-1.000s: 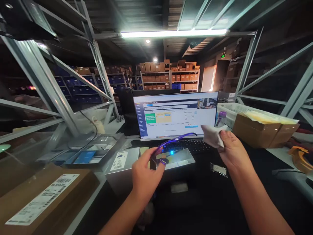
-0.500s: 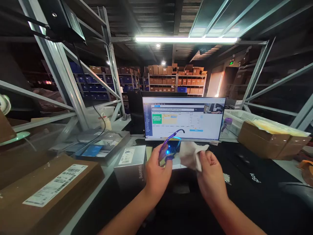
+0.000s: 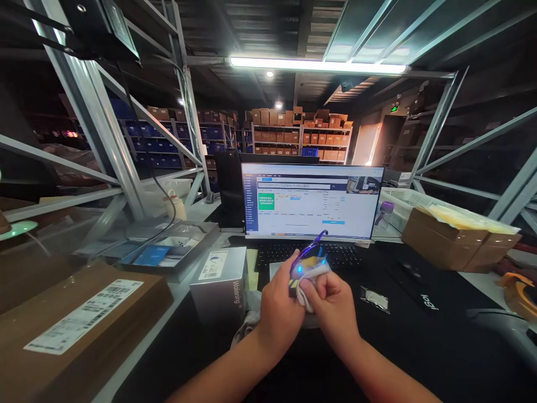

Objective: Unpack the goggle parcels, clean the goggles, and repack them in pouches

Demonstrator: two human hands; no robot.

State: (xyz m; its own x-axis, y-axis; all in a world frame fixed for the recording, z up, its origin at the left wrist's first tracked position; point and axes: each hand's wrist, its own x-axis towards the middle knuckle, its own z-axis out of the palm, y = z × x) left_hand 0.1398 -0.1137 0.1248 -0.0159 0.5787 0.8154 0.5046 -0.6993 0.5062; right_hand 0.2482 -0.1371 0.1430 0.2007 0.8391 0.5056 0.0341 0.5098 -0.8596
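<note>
Glasses with a shiny purple-blue temple [image 3: 309, 250] are gripped in my left hand [image 3: 282, 305], the curved arm tip pointing up and away. Bright blue reflections show on the lens area. My right hand [image 3: 335, 305] is closed on a white cloth [image 3: 308, 290], which is pressed against the front of the glasses. The two hands almost meet. My fingers and the cloth hide much of the lenses. Left of my hands stands a silver box [image 3: 220, 285] printed "Wakening". Below the left wrist lies a greyish crumpled cloth [image 3: 248, 324].
Behind my hands are a keyboard [image 3: 268, 256] and a lit monitor [image 3: 310, 210]. A small silvery packet [image 3: 375, 299] and a mouse [image 3: 406, 270] lie on the black mat. Cardboard boxes [image 3: 96, 313] flank the desk; an open grey box [image 3: 184, 268] holds a blue card.
My right hand has moved left with the white cloth onto the glasses. The glasses have come slightly lower and right, and my view has shifted a little.
</note>
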